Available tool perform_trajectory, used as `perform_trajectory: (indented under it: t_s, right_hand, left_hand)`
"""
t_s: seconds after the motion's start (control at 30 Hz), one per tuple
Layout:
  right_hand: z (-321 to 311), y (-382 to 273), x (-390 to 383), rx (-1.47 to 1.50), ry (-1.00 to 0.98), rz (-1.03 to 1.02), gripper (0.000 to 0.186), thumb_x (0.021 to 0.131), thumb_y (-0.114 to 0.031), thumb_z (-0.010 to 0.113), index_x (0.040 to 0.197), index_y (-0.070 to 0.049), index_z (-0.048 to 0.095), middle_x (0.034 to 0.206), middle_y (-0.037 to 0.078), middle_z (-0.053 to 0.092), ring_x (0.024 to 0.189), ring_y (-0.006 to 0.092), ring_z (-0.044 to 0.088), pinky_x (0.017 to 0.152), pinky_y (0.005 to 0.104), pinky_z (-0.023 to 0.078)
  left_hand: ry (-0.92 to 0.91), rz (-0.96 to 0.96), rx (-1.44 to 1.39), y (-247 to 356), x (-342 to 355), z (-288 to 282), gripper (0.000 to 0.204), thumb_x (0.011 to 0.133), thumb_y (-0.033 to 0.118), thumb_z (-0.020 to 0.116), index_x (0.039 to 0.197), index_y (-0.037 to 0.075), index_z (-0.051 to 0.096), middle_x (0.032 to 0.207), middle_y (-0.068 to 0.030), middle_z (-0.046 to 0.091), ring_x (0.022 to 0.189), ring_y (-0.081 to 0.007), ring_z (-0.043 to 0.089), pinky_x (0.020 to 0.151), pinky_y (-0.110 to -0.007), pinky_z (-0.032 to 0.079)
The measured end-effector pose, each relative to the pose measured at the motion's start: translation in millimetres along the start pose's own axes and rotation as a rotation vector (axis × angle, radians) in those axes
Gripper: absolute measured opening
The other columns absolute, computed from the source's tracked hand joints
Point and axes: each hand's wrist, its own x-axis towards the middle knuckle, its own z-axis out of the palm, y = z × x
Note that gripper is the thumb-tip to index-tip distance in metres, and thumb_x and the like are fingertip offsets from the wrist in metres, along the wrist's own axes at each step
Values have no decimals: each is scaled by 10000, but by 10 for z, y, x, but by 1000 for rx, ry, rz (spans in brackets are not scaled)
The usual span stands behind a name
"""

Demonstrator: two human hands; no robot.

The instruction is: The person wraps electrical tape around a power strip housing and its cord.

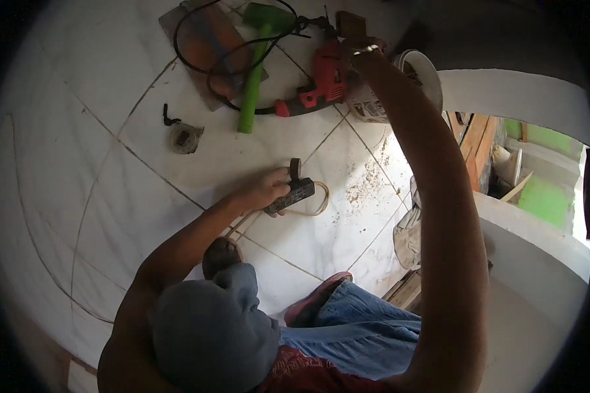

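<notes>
We judge the step as handling the black socket block [296, 195], gripped in our left hand [269, 190] over the tiled floor [242, 150]; next calls for a steady hold. Our right hand [366, 56] is by the red drill [328, 77] — grip unclear. We count 1 socket block, 1 drill, 1 green mallet [254, 85], 1 bucket [368, 110].

Daylight from the right brightens floor tiles [383, 156].

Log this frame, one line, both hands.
left hand: holding black block with pale cord | right hand: by red drill and bucket, grip unclear | nearby: green mallet
</notes>
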Motion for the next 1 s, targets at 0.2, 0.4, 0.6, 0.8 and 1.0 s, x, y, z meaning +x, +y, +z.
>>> perform_trajectory:
  t_s: [0.2, 0.4, 0.6, 0.8, 1.0]
  right_hand:
    - [282, 251, 99, -19, -181, 85, 308, 940, -327, 645, 1050, -42, 688, 936, 123, 717, 801, 269, 702, 646, 384, 566]
    - [207, 369, 20, 34, -130, 82, 317, 971, -312, 607, 1098, -32, 681, 966, 125, 719, 822, 260, 703, 663, 372, 570]
    - [-438, 396, -349, 287, 86, 38, 329, 1001, -297, 569, 1146, -22, 675, 996, 127, 721, 842, 250, 704, 681, 360, 575]
    - [-1632, 2, -1137, 704, 182, 29, 344, 1032, -282, 531, 1195, -11, 668, 1026, 129, 723, 863, 241, 704, 699, 348, 579]
    - [-2001, -412, -1944, 1347, 39, 254, 363, 1062, -267, 493, 1243, -1, 662, 1056, 132, 725, 884, 232, 705, 717, 336, 583]
  left_hand:
    - [4, 166, -30, -148, 52, -36, 446, 1043, 127, 506, 1475, 56, 421, 1107, -95, 635, 838, -153, 681, 710, -300, 581]
    - [-10, 373, 124, -199, 66, -76, 353, 1016, 99, 535, 1361, 39, 492, 1184, -92, 643, 1060, -160, 600, 972, -351, 484]
    - [50, 322, 369, -37, -64, 47, 278, 996, 83, 562, 1270, 41, 554, 1171, -101, 663, 1120, -190, 600, 1029, -355, 460]
    - [233, 569, 585, -209, 147, 91, 249, 908, -59, 596, 1144, 16, 622, 1091, -129, 694, 1046, -228, 674, 968, -359, 513]
    - [251, 502, 723, 11, 102, 113, 221, 891, -30, 634, 1109, -9, 660, 1077, -117, 700, 964, -194, 672, 892, -327, 533]
